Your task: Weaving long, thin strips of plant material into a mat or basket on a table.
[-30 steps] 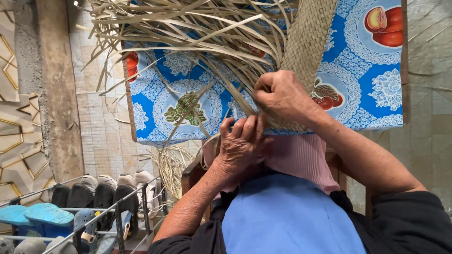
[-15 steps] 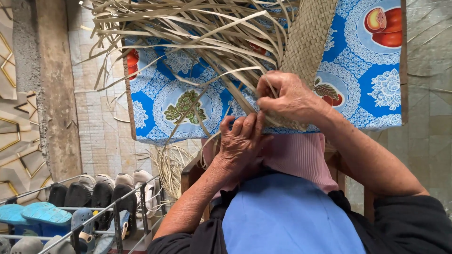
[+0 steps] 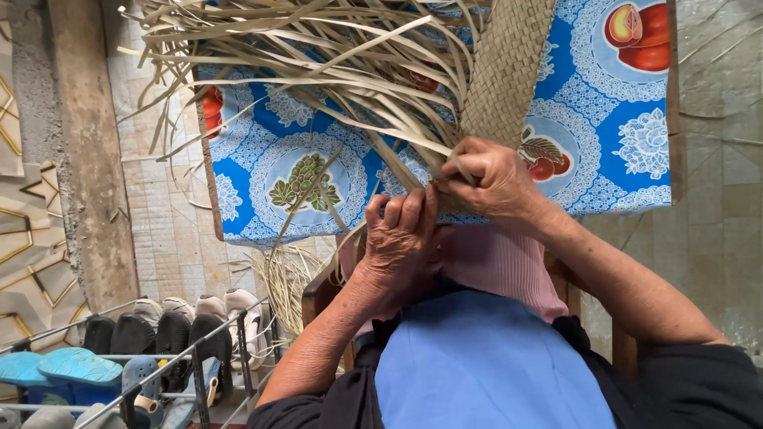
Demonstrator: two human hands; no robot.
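I've got both hands together at the near edge of the surface point(image 3: 636, 103), right hand point(image 3: 493, 179) pinching the strips point(image 3: 318, 63) where they meet the mat point(image 3: 509, 71), left hand point(image 3: 401, 238) cupped at its seven o'clock; they look light, dry, springy, probably brittle, best pinched close to the weave.

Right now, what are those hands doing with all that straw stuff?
A person is weaving dried leaf strips into a flat woven band over a table with a blue patterned cloth. The right hand pinches strips at the band's edge, and the left hand holds strips just below it. Loose strips fan out to the left.
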